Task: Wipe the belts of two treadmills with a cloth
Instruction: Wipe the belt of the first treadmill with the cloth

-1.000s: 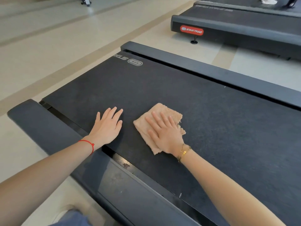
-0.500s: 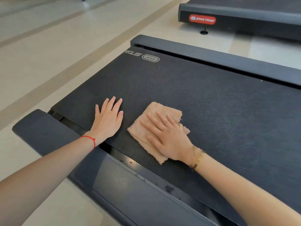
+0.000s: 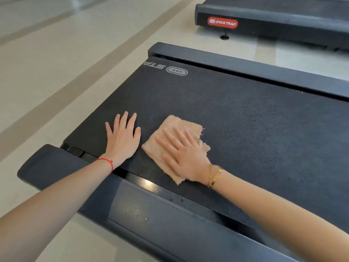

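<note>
Head view: we note the right hand (image 3: 186,157), flat on the cloth (image 3: 175,146), has swept left toward the flat, braced left hand (image 3: 122,140); belt (image 3: 245,138) wiping continues.

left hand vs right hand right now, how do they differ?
The left hand lies bare on the belt; the right hand presses the tan cloth onto it. The left hand sits nearer the belt's end, the right hand further along. The left wrist carries a red string, the right wrist gold bracelets. Both hands are flat, palms down, fingers straight and spread.
</note>
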`<state>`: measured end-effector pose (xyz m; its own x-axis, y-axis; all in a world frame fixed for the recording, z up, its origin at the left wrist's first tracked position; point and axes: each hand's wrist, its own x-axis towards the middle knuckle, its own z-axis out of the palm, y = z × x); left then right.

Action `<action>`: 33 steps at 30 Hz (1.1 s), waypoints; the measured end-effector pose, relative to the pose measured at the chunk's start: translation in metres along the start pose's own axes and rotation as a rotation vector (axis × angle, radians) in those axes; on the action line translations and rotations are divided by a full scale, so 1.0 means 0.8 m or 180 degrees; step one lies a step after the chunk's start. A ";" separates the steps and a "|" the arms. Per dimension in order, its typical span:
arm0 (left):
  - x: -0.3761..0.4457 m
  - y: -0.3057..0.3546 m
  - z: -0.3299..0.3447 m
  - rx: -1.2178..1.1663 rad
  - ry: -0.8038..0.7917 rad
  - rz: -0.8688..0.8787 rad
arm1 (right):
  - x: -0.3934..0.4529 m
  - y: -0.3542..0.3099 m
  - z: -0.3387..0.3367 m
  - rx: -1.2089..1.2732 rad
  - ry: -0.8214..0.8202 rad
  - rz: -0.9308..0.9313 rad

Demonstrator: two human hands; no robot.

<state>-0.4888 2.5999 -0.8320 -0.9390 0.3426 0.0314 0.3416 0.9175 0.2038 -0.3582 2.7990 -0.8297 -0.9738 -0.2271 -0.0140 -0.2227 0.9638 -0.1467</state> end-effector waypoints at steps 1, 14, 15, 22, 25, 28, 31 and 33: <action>-0.002 0.000 0.002 -0.0019 0.0022 -0.0006 | -0.009 -0.007 0.001 -0.0012 -0.0028 -0.0088; -0.006 0.002 0.012 0.0102 0.0100 0.0016 | 0.047 0.047 -0.016 0.0197 0.0007 0.1241; -0.006 0.002 0.013 0.0084 0.0126 0.0031 | 0.049 0.035 -0.014 0.0196 -0.0011 0.1153; -0.005 -0.003 0.017 0.0034 0.0246 0.0061 | 0.021 -0.019 0.007 0.0148 0.0095 0.0415; -0.004 -0.004 0.016 0.0050 0.0245 0.0047 | 0.023 0.005 0.004 0.0158 0.0127 0.0355; -0.004 -0.003 0.015 0.0014 0.0257 0.0017 | 0.046 0.059 -0.005 0.0050 0.0126 0.0749; -0.003 -0.001 0.016 -0.0008 0.0318 -0.0017 | 0.091 0.108 -0.019 0.0261 0.0011 0.1495; -0.002 0.000 0.016 -0.0034 0.0352 -0.0032 | 0.116 0.103 -0.020 0.0317 0.0027 0.1664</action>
<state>-0.4868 2.6018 -0.8445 -0.9414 0.3083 0.1370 0.3321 0.9184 0.2150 -0.4678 2.8595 -0.8275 -0.9540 0.2817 -0.1024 0.2977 0.9300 -0.2156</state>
